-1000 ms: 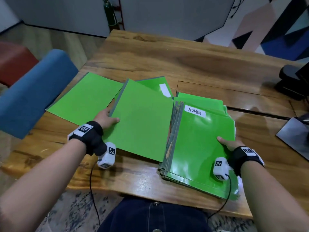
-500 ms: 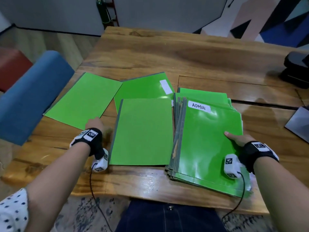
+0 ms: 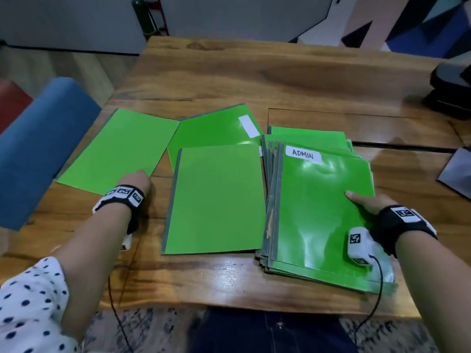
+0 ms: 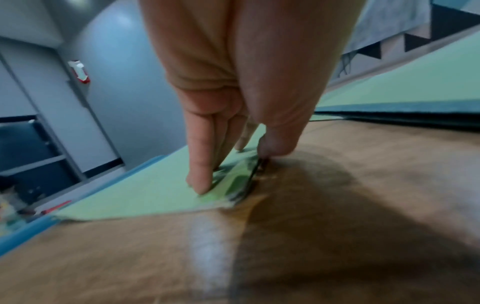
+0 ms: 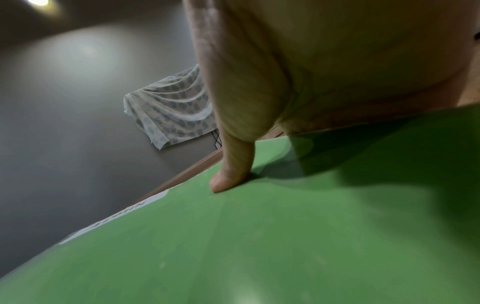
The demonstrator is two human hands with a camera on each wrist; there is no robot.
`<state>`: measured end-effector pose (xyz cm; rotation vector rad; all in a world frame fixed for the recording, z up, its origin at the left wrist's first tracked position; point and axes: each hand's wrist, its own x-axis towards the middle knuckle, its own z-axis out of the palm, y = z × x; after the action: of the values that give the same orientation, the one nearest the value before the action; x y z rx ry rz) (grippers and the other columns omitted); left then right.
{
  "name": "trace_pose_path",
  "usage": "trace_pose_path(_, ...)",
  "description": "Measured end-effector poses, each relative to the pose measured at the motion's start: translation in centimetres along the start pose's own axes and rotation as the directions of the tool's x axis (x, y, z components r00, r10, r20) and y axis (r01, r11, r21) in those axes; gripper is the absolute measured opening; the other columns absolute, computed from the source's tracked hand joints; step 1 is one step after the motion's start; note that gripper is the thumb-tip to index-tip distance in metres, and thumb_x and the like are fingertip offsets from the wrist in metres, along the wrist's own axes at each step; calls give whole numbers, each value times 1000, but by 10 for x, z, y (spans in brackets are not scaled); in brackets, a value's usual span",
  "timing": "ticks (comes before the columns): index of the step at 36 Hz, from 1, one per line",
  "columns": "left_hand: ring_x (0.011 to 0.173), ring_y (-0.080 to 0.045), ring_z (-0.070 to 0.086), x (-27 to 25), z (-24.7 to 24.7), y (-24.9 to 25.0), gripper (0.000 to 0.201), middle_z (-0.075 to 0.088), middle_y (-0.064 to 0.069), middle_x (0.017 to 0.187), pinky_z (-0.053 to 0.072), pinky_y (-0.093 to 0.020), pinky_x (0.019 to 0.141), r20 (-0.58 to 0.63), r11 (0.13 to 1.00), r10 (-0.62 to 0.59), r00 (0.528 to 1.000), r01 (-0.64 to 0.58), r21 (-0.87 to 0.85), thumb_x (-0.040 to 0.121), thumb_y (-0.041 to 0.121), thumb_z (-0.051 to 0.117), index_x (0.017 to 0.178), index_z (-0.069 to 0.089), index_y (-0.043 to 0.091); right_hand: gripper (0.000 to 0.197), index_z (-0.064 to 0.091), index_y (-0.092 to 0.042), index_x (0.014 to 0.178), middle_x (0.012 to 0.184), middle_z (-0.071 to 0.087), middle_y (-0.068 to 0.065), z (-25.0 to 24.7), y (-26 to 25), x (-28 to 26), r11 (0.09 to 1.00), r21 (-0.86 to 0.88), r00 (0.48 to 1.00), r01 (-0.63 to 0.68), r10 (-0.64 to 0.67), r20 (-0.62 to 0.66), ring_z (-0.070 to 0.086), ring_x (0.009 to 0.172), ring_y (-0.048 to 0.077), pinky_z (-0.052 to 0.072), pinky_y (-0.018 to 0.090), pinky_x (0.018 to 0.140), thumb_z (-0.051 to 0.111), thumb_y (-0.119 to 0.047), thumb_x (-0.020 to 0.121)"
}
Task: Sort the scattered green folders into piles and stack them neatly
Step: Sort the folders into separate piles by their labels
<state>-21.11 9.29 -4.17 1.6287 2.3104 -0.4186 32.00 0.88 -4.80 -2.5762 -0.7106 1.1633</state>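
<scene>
A stack of green folders (image 3: 318,205), the top one labelled ADMIN (image 3: 303,154), lies at the near right of the wooden table (image 3: 254,72). My right hand (image 3: 367,200) grips the stack's right edge, thumb (image 5: 231,170) on the top folder (image 5: 259,246), fingers hidden beneath. A single green folder (image 3: 216,200) lies flat to the stack's left, overlapping another with a white label (image 3: 216,128). Farther left lies one more green folder (image 3: 119,149). My left hand (image 3: 135,180) pinches its near right corner (image 4: 145,189), fingers (image 4: 200,164) on top and thumb at the edge.
A blue padded chair back (image 3: 38,149) stands close to the table's left edge. Black equipment (image 3: 451,93) sits at the far right, with a grey flat object (image 3: 458,171) nearer. The near table edge runs just in front of my body.
My left hand let go of the middle folder, which now lies flat and square beside the stack, and moved left to the far-left folder's corner. The right hand stayed on the stack.
</scene>
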Motion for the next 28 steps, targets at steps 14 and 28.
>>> trace_pose_path(14,91,-34,64,-57,-81,66,15,66,-18,96,50,-39,74,-236,924,317,919,-243,295,87,-3,48,94,61,0,97,49,2,127,110,59,16,3,2,-3,996,78,999,-32,32,2,52,82,27,46,41,76,78,-61,59)
trace_pose_path(28,114,-36,56,-24,-41,17,66,54,-21,130,47,-42,94,96,927,-169,981,191,-321,80,36,72,129,50,0,80,53,4,125,127,57,22,-1,2,1,1000,6,1000,4,-4,22,57,107,36,46,43,93,73,-53,73)
